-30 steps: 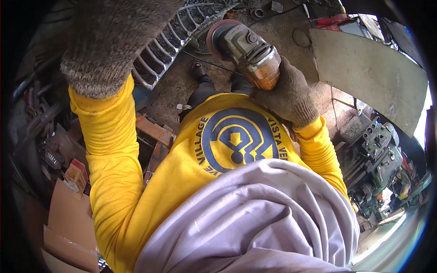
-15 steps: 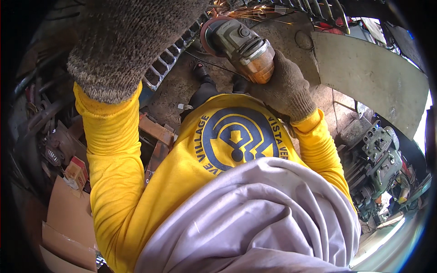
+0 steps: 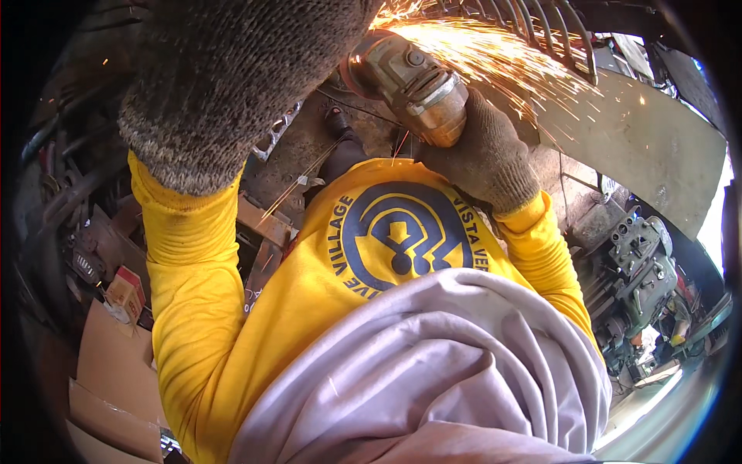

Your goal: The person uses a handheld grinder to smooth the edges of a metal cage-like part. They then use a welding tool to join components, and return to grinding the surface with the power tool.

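Note:
My right hand, in a brown knitted glove, is closed around the body of an angle grinder. The grinder's disc points up and left, and bright sparks fly from beyond it toward the upper right. Close in front at the upper left is my left hand, in a thick grey-brown knitted glove. Its fingers run out of the picture or are hidden, so their grip does not show. A slotted metal piece shows partly below this glove, and curved metal bars stand at the top right.
A large flat metal sheet lies at the right, above a greasy machine with levers. Cardboard, a small red and white box and dark scrap metal crowd the left. A dark cable crosses the floor.
The sparks have grown from a few streaks to a dense, bright spray. My left hand has shifted slightly right and covers more of the slotted metal; the grinder has barely moved.

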### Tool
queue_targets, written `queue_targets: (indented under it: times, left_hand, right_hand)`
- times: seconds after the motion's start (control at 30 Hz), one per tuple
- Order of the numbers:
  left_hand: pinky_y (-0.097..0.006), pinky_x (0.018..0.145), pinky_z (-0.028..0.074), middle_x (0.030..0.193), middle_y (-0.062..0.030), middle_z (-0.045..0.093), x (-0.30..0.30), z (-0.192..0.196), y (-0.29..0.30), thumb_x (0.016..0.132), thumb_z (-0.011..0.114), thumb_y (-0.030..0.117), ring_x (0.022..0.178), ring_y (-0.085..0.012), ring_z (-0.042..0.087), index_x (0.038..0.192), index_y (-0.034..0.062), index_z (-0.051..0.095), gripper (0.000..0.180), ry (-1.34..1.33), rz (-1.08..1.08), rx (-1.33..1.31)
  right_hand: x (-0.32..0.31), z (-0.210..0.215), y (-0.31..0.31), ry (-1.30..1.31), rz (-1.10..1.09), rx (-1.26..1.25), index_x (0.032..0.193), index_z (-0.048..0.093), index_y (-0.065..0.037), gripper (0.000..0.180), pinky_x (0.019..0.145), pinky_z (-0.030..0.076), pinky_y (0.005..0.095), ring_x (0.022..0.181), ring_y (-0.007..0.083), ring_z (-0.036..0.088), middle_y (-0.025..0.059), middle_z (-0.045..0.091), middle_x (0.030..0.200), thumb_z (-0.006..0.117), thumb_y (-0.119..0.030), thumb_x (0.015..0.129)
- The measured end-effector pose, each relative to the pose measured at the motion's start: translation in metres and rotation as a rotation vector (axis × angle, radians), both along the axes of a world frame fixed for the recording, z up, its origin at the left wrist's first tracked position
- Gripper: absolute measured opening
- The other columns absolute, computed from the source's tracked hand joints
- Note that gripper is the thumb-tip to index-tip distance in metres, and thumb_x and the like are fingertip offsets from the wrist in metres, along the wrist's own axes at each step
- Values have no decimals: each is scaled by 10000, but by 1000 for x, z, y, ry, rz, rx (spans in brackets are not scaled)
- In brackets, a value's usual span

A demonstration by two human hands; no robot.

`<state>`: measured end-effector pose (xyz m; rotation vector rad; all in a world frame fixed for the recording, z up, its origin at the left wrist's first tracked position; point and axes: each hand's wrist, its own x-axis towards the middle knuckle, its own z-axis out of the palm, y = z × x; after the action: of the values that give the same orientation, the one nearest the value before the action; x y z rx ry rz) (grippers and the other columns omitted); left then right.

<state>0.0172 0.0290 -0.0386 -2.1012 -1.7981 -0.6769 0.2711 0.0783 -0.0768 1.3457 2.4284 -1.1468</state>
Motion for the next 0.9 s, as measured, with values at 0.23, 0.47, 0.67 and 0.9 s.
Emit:
queue_targets:
  times: [0.23, 0.47, 0.67, 0.9]
  left_hand:
    - [-360, 948, 599, 1281, -134, 679, -2, 5, -9, 1030, 623, 217, 1121, -227, 679, 1341, 11, 628, 373, 68, 22, -59]
    - [-364, 1000, 590, 1362, -147, 645, -3, 9, -11, 1040, 611, 223, 1191, -219, 655, 1413, -15, 579, 443, 122, 68, -273]
    - [-376, 897, 607, 1263, -125, 707, 0, -18, -14, 1009, 655, 222, 1084, -223, 704, 1312, 40, 672, 354, 83, 93, -17]
    - [-375, 890, 605, 1261, -127, 708, -11, 4, -9, 992, 671, 201, 1084, -223, 704, 1300, 50, 680, 343, 116, -23, 73]
  right_hand:
    - [6, -8, -2, -62, 26, 16, 1224, 641, -46, 672, 897, 570, 480, 1039, 408, 715, 221, 740, 1071, 873, -392, 697]
    - [0, 1, -1, -78, 0, -46, 1224, 640, -38, 664, 907, 570, 472, 1050, 408, 712, 230, 737, 1075, 865, -383, 703]
    - [5, 4, -5, -79, 35, -5, 1212, 649, -32, 669, 882, 574, 475, 1022, 422, 711, 236, 734, 1053, 871, -400, 700]
    - [21, -2, -6, 14, -16, -66, 1326, 607, -37, 768, 967, 559, 443, 1130, 387, 702, 212, 726, 1194, 910, -285, 665]
